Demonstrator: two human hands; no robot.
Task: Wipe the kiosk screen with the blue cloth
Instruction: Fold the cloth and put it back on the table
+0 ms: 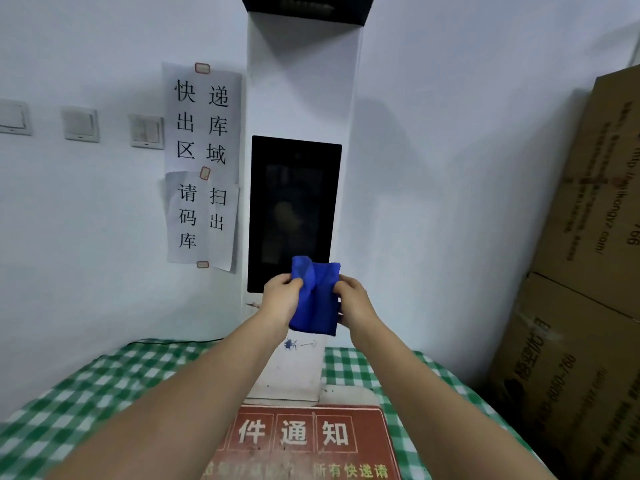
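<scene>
A dark, switched-off kiosk screen (pixel 294 202) is set in a tall white kiosk column (pixel 301 91) straight ahead. Both hands hold a folded blue cloth (pixel 317 299) in front of the screen's lower edge. My left hand (pixel 282 296) pinches the cloth's left side, and my right hand (pixel 351 299) grips its right side. The cloth covers the screen's bottom right corner from this angle; whether it touches the glass I cannot tell.
Paper notices (pixel 202 164) hang on the wall left of the column, beside three wall switches (pixel 81 125). Stacked cardboard boxes (pixel 588 271) stand at the right. A green checked tablecloth (pixel 86 403) and a red sign (pixel 301 441) lie below my arms.
</scene>
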